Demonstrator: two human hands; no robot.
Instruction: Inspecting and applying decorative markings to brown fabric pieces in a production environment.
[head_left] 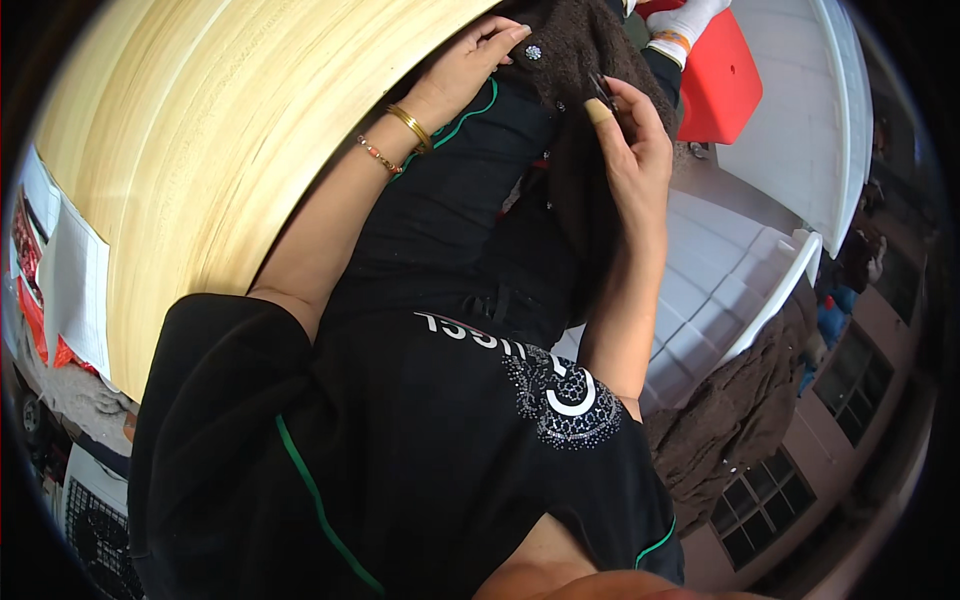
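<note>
A dark brown fuzzy garment with several shiny round buttons lies across my lap and knees. My left hand, with bracelets at the wrist, pinches the garment's left edge beside the top button. Over on the garment's right side, my right hand is closed, thumb against fingers, around a small dark tool. The fingers hide most of that tool, so its exact kind is unclear. A tan cover or tape seems to wrap the right thumb's tip.
A pale wood-grain tabletop curves along my left, with papers by its far left edge. To the right stand a red plastic stool and white plastic bins. More brown fabric hangs over a bin at the lower right.
</note>
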